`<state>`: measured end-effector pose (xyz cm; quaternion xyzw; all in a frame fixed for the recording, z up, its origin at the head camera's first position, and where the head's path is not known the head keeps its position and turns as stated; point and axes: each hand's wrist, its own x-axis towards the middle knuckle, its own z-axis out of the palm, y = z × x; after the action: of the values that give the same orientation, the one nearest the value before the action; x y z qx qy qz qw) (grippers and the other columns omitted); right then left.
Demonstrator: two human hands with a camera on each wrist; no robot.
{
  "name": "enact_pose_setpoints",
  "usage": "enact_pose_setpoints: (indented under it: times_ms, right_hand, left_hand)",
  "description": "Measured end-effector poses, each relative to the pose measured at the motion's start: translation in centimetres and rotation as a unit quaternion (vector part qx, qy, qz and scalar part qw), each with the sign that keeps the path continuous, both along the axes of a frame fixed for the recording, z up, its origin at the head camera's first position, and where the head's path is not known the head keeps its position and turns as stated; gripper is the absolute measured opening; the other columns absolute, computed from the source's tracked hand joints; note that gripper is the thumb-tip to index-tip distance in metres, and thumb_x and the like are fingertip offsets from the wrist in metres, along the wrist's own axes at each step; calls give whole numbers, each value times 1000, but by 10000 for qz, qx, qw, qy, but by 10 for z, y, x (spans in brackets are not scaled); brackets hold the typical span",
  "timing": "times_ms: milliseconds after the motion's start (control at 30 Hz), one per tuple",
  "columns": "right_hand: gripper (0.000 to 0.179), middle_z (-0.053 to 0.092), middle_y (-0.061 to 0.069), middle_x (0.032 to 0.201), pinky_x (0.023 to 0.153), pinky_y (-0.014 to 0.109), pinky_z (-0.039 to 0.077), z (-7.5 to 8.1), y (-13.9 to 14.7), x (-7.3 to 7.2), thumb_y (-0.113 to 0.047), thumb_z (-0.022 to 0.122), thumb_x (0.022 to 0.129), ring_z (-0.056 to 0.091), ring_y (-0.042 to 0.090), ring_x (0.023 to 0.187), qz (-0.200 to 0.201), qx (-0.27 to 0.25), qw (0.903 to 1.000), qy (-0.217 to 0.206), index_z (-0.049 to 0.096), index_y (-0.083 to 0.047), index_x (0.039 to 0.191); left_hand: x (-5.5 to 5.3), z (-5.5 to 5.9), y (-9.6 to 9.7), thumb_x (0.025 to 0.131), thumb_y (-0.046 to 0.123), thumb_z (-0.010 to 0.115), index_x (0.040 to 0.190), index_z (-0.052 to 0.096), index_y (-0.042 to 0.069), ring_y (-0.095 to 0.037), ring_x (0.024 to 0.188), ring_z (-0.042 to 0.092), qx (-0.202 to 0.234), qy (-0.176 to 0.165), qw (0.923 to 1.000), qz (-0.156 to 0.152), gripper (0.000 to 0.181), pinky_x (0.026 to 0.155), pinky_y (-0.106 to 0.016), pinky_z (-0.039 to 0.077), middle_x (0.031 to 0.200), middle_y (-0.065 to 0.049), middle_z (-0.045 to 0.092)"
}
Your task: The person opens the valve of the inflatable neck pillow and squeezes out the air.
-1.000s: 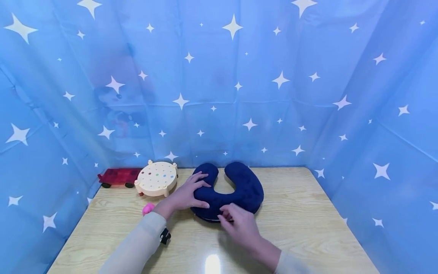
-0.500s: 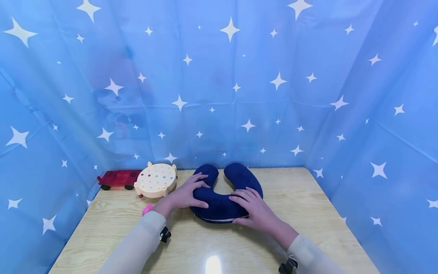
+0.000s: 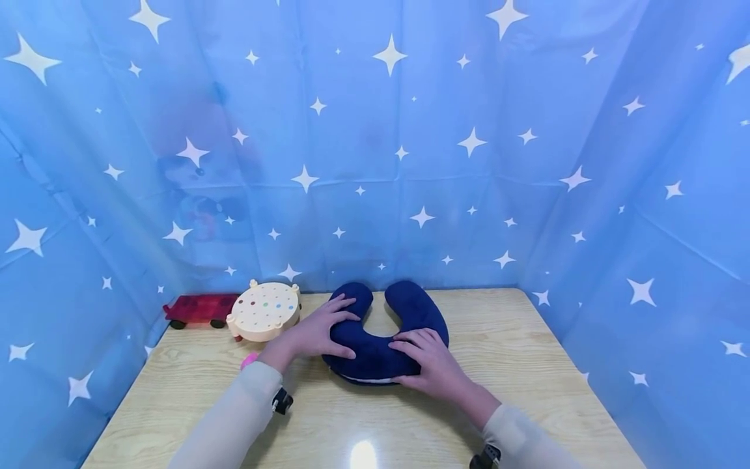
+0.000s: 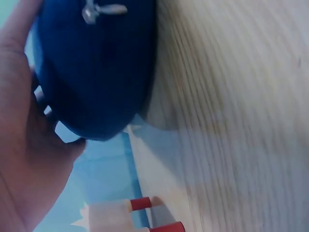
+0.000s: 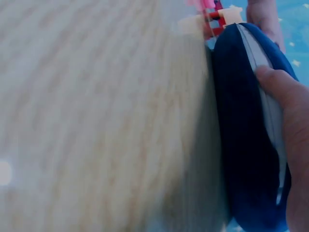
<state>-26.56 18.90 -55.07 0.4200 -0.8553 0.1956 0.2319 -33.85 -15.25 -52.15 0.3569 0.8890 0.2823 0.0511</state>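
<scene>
A navy U-shaped neck pillow lies on the table, its two ends pointing toward the curtain. My left hand grips its left side, fingers spread over the top and thumb toward the front. On the front right, my right hand holds the pillow with fingers on top and the thumb low at the front edge. In the right wrist view, that thumb presses beside a pale opening along the pillow's side seam. A metal zipper pull shows on the pillow's side in the left wrist view.
Left of the pillow stands a round cream pegged toy with coloured dots and short legs. Behind it to the left is a dark red wheeled toy. A small pink object is partly hidden by the left forearm. A starry blue curtain surrounds the table.
My right hand has moved from the front middle edge up onto the pillow's right part, then slightly left. The pale seam opening now shows more. The left hand has kept its hold.
</scene>
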Motion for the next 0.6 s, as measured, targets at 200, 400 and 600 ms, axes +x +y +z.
enact_pose_setpoints:
  times_ms: [200,400,600]
  right_hand:
    - [66,71,5,138,108,55,45,-6,1,-1,-41,98,82,64,25,127,62,-210,9997,105,73,-19,140]
    - [66,71,5,138,107,56,46,-9,3,-4,-39,98,83,64,25,127,80,-381,9992,50,73,-19,140]
    - [67,71,3,139,107,56,46,-10,3,-5,-37,99,82,64,25,128,65,-428,9990,-60,73,-20,141]
  left_hand:
    - [22,8,5,95,51,86,147,71,14,-38,166,27,115,415,9990,-72,66,129,-64,28,171,-8,48]
    - [46,-1,23,94,52,86,142,74,18,-32,154,48,364,1215,9912,-371,60,131,-63,26,154,-6,65]
    - [59,-13,47,85,66,89,148,70,27,-22,144,55,127,1833,9826,-280,76,130,-67,22,150,5,65]
